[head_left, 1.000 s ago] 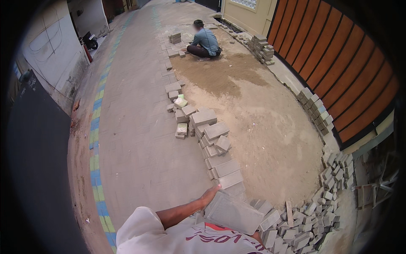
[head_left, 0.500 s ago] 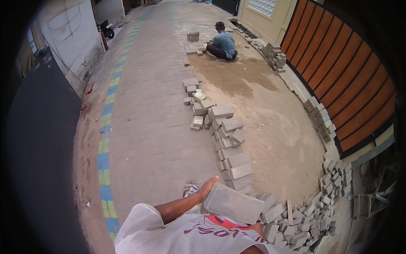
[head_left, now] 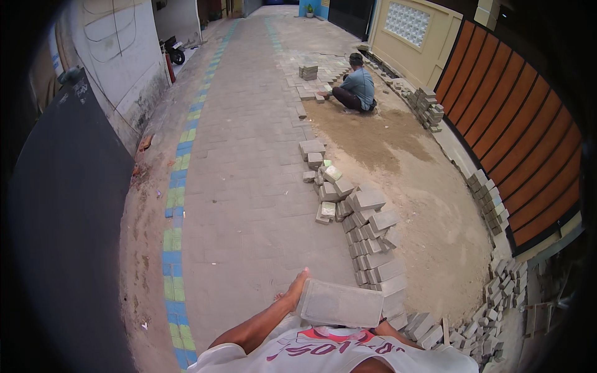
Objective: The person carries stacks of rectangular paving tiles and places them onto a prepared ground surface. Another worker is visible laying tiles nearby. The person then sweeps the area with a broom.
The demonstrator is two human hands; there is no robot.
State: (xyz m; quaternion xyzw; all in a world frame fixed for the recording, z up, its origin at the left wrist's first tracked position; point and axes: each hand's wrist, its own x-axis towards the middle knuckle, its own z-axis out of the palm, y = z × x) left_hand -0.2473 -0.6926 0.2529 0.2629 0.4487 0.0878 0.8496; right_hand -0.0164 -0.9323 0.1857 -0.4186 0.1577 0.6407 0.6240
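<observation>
A grey concrete paving block (head_left: 342,302) is held flat in front of my shirt, its broad top face showing. My left hand (head_left: 296,292) grips its left end, with the thumb pointing up past the corner. My right hand (head_left: 384,326) is at the block's lower right corner, its fingers mostly hidden behind the block. Whether more blocks lie under this one cannot be seen. Close by on the right, a row of stacked paving blocks (head_left: 376,248) runs along the edge of the laid pavement (head_left: 267,205).
Loose blocks (head_left: 472,336) lie heaped at the lower right. Beyond the stacks is a bare sandy bed (head_left: 435,217), where another person (head_left: 356,87) squats beside a small block stack (head_left: 308,73). More blocks (head_left: 488,199) line the brown slatted gate (head_left: 510,124). A dark panel (head_left: 68,205) stands left.
The surroundings have shifted right and downward in the view. The block in my hands is held more level, and more of my left forearm shows. The squatting person stays in place.
</observation>
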